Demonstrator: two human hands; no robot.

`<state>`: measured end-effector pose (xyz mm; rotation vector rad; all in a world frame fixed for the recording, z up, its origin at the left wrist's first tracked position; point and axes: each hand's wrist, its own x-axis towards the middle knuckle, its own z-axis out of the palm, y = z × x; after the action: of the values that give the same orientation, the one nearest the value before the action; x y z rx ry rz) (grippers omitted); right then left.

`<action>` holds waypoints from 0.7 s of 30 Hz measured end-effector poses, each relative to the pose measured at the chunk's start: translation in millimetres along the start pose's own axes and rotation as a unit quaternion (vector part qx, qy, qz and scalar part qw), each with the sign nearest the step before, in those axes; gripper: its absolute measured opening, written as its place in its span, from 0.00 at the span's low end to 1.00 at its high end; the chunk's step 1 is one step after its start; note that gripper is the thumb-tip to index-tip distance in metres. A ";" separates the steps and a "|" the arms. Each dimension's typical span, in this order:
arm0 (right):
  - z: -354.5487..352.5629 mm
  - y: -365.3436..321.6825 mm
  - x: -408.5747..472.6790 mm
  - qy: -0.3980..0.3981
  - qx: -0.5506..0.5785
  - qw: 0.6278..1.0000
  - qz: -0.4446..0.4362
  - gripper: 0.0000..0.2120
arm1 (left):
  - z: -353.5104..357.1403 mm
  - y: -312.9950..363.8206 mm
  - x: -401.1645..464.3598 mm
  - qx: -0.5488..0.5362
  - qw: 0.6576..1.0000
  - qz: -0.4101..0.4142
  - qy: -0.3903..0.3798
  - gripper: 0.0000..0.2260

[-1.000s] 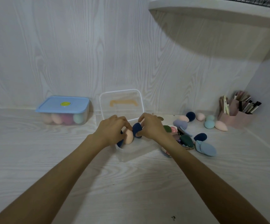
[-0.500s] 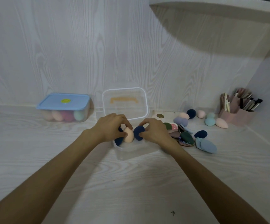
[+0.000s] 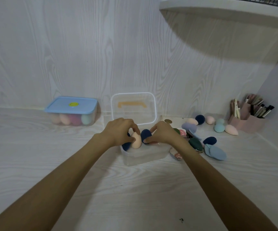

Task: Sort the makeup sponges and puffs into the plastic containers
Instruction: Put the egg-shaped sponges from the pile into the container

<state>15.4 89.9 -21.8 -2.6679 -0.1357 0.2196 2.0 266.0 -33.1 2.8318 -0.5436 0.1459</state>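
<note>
clear open container [image 3: 145,157] holding peach sponge [image 3: 136,140], navy sponges [image 3: 146,133]

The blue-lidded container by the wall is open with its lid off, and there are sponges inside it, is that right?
Not quite. The head view shows the blue-lidded container closed, its blue lid sitting on top. It does stand by the wall, and sponges show through its clear side.

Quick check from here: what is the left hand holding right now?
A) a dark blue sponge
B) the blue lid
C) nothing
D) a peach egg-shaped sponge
D: the left hand pinches the peach sponge over the open clear container, while the right hand holds a dark blue sponge.
</note>
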 end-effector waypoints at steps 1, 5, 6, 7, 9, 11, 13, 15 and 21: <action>-1.8 1.2 -1.6 -0.011 0.003 1.000 0.000 0.23 | -1.3 0.6 0.9 0.000 1.000 -0.002 -0.004 0.11; 10.4 4.1 -2.5 0.043 -0.031 0.998 -0.033 0.19 | -4.7 6.3 5.1 0.012 1.000 -0.015 -0.007 0.11; 12.1 5.4 -1.5 0.051 -0.028 0.997 -0.040 0.17 | -4.3 7.9 6.0 0.014 1.000 -0.018 0.001 0.11; 12.0 6.7 -1.3 0.054 -0.018 0.998 -0.042 0.15 | -3.2 9.1 5.7 0.015 1.000 -0.019 0.012 0.11; 8.6 8.5 -2.0 0.047 0.003 0.998 -0.039 0.14 | -0.1 9.4 3.9 0.015 0.999 -0.018 0.035 0.11; 7.3 9.9 -0.9 0.033 0.005 0.999 -0.036 0.12 | 3.1 7.5 0.8 0.005 0.998 -0.013 0.060 0.10; 8.4 9.3 2.5 0.012 -0.007 1.000 -0.027 0.12 | 5.4 6.2 -0.9 -0.003 0.997 -0.009 0.081 0.09; 11.0 8.7 5.3 -0.005 -0.021 1.000 -0.021 0.12 | 7.7 5.8 0.3 0.000 0.996 -0.006 0.086 0.09; 15.9 6.7 0.2 0.059 -0.049 0.996 -0.046 0.12 | 12.2 4.7 7.7 0.026 0.992 0.100 0.067 0.16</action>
<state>13.2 90.9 -38.9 -2.7555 -0.2360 0.0272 8.0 255.9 -42.6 2.7865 -0.8015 0.3893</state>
